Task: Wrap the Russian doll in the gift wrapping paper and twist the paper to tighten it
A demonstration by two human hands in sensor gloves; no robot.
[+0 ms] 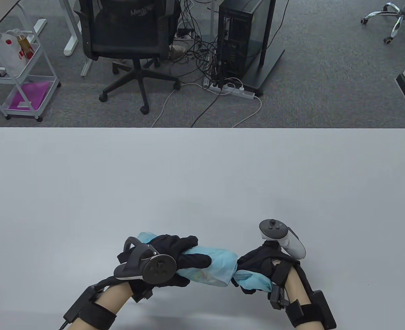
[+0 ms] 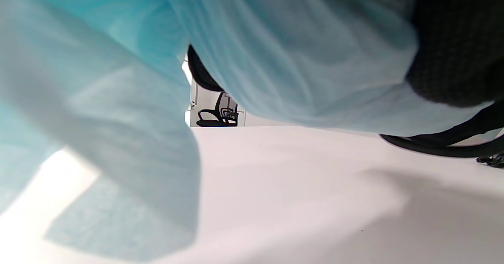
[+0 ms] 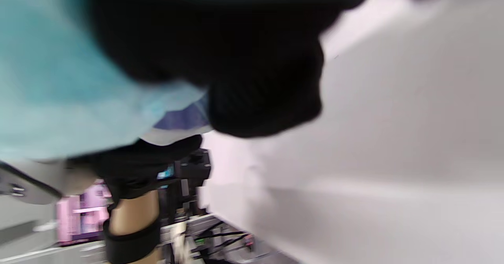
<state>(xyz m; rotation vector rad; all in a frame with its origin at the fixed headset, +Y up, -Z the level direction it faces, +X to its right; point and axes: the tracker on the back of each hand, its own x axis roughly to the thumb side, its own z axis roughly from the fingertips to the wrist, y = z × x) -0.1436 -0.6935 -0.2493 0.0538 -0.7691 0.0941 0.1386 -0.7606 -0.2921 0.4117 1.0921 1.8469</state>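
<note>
A light blue paper bundle (image 1: 213,266) lies sideways just above the white table (image 1: 202,178) near its front edge; the Russian doll is hidden inside it. My left hand (image 1: 183,257) grips the bundle's thick left part, fingers curled over the top. My right hand (image 1: 254,266) grips the narrowed right end of the paper (image 1: 254,279). The left wrist view is filled by blue paper (image 2: 275,47) with a gloved finger (image 2: 456,47) at the right. In the blurred right wrist view, blue paper (image 3: 47,86) sits under dark gloved fingers (image 3: 260,94).
The table's far edge (image 1: 202,129) gives way to grey carpet with an office chair (image 1: 130,41), a computer tower (image 1: 240,41) with cables, and a white trolley (image 1: 17,72) at the left.
</note>
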